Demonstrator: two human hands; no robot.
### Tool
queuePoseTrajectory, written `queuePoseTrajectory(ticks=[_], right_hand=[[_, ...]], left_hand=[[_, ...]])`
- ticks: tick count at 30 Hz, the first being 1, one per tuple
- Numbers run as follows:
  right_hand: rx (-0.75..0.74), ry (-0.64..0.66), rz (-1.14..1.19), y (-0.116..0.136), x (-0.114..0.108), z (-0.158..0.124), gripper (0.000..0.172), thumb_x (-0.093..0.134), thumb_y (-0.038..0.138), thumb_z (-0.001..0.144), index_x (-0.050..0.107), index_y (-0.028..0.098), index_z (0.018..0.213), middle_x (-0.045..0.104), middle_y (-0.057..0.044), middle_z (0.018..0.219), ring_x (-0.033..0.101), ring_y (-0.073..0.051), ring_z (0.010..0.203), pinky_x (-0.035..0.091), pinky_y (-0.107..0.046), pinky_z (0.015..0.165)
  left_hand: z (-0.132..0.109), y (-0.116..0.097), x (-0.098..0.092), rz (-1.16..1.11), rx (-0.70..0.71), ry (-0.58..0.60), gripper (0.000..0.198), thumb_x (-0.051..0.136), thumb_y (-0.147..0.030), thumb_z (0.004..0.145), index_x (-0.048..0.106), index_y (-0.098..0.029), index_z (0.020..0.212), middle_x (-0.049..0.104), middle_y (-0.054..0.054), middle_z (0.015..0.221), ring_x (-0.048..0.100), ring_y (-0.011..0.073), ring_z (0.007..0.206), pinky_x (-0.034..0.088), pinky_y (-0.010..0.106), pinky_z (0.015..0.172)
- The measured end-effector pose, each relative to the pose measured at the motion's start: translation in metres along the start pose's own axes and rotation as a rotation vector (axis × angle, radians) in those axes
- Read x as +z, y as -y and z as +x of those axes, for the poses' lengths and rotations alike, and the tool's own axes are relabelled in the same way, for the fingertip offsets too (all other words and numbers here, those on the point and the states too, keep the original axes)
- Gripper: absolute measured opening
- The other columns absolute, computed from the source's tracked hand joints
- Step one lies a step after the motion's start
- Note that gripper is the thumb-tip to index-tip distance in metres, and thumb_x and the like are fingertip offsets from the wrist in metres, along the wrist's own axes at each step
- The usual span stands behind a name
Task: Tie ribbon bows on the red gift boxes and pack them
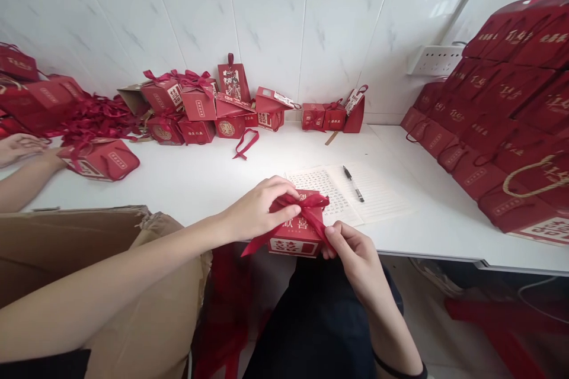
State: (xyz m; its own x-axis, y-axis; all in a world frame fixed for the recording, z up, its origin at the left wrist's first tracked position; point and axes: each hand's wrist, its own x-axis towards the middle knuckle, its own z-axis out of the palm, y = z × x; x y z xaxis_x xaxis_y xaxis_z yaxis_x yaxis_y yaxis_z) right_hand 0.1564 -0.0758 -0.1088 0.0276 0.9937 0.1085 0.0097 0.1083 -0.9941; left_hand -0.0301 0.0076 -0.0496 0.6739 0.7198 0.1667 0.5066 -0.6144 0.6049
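A small red gift box [293, 224] with gold characters and a white-backed pattern sits at the table's front edge, close to my lap. Across its top lies a dark red ribbon [317, 199] formed into a bow, with one tail hanging out to the left. My left hand [278, 204] pinches the left part of the bow between thumb and fingers. At the box's right side, my right hand [349, 247] grips the ribbon's right tail with thumb and forefinger; its other fingers curl under.
Written paper sheets [331, 192] and a black pen [353, 183] lie behind the box. Red boxes [198, 106] line the wall. Red bags [502, 106] are stacked at right. A large cardboard carton [146, 284] stands at left. Another person's hand [22, 148] is at far left.
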Motion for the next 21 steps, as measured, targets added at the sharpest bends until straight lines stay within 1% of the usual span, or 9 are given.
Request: queuePoseTrajectory(ticks=[3, 6, 12, 21], right_hand=[[0.013, 0.037, 0.039, -0.001, 0.001, -0.002, 0.042, 0.055, 0.049, 0.085, 0.044, 0.018, 0.058, 0.050, 0.001, 0.057, 0.045, -0.012, 0.058, 0.037, -0.023, 0.057], [-0.001, 0.050, 0.021, 0.000, 0.000, -0.004, 0.040, 0.055, 0.047, 0.085, 0.045, 0.018, 0.059, 0.050, 0.001, 0.058, 0.045, -0.012, 0.058, 0.038, -0.022, 0.057], [-0.023, 0.063, -0.051, 0.002, -0.001, -0.008, 0.039, 0.052, 0.045, 0.087, 0.044, 0.018, 0.060, 0.048, 0.001, 0.059, 0.042, -0.011, 0.057, 0.035, -0.022, 0.055], [-0.016, 0.089, -0.135, 0.004, -0.003, -0.012, 0.039, 0.049, 0.043, 0.088, 0.043, 0.018, 0.058, 0.048, 0.001, 0.058, 0.042, -0.011, 0.058, 0.035, -0.022, 0.055]], left_hand=[[0.002, 0.000, 0.002, -0.007, 0.015, -0.056, 0.015, 0.053, -0.032, 0.084, 0.060, -0.020, 0.087, 0.056, 0.003, 0.107, 0.053, 0.0184, 0.105, 0.041, 0.037, 0.097], [0.002, 0.000, 0.007, 0.013, 0.014, -0.091, 0.010, 0.055, -0.028, 0.082, 0.058, -0.019, 0.081, 0.057, 0.003, 0.103, 0.053, 0.0181, 0.102, 0.042, 0.037, 0.094], [0.001, -0.002, 0.015, 0.015, -0.008, -0.167, 0.008, 0.056, -0.025, 0.081, 0.055, -0.019, 0.076, 0.056, 0.002, 0.102, 0.053, 0.0171, 0.099, 0.043, 0.036, 0.091], [0.001, -0.003, 0.014, 0.003, -0.043, -0.170, 0.008, 0.056, -0.024, 0.080, 0.056, -0.019, 0.075, 0.054, 0.001, 0.101, 0.053, 0.0163, 0.097, 0.042, 0.034, 0.090]])
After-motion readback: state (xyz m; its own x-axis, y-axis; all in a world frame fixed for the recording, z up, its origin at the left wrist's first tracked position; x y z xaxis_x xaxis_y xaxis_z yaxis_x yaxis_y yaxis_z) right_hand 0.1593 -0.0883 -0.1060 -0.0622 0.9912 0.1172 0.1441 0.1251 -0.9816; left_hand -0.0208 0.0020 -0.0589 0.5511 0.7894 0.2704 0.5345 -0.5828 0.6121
